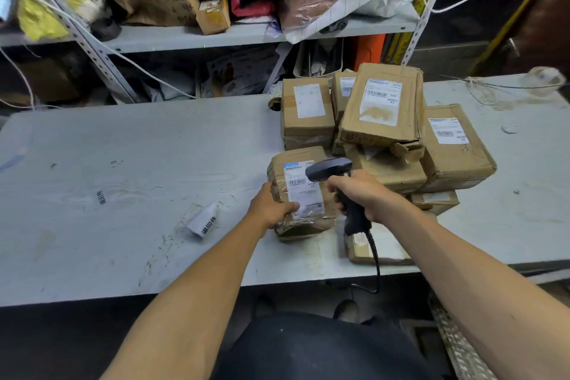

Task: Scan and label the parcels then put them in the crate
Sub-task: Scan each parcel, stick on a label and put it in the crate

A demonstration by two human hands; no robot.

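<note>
Head view shows us standing at a pale grey table (123, 163). Our left hand (271, 207) grips the near left edge of a small cardboard parcel (300, 194) wrapped in clear tape, thumb curled onto its white shipping label (303, 190), fingers tucked under the side. The parcel lies on the table, near the middle, just in front of the pile. Our right hand (361, 194) is wrapped tight around the handle of a dark barcode scanner (336, 182), whose head sits over the upper right corner of the parcel, pointing at the label. A black cord (374, 256) runs from the handle down over the table edge.

Behind and to the right of the parcel we see a pile of boxes (382, 120), stacked untidily, several with white labels facing up. A flat package (376, 250) lies under our right wrist near the table edge. To the left, well apart, a small curled white sticker (205, 220) with black characters rests on the table. Metal shelving (246, 37) behind the table holds bags and cartons.
</note>
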